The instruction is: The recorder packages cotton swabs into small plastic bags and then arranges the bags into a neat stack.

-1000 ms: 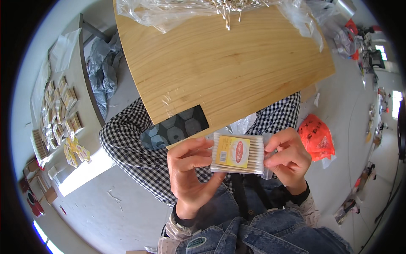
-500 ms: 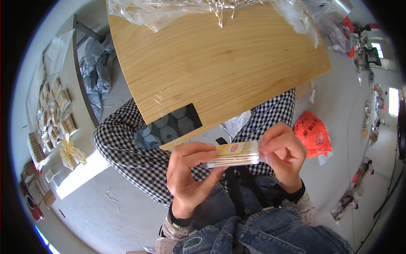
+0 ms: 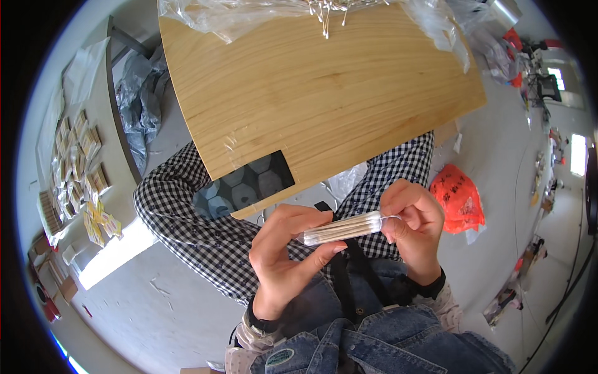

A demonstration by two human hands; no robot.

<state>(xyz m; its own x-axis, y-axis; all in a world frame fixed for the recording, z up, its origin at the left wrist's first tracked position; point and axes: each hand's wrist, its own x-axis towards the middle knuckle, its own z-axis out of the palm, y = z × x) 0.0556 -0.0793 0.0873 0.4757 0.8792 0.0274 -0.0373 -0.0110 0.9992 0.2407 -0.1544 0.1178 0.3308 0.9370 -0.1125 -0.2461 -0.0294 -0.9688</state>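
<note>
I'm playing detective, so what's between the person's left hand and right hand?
A packet of cotton swabs, seen edge-on in the head view, is between the left hand and the right hand.

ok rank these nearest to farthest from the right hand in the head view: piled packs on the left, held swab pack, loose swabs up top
From the right hand:
1. Held swab pack: touching, its right end at the fingertips.
2. Loose swabs: ahead, toward the wooden table's far side.
3. Piled packs: farthest, well off to the left.
</note>
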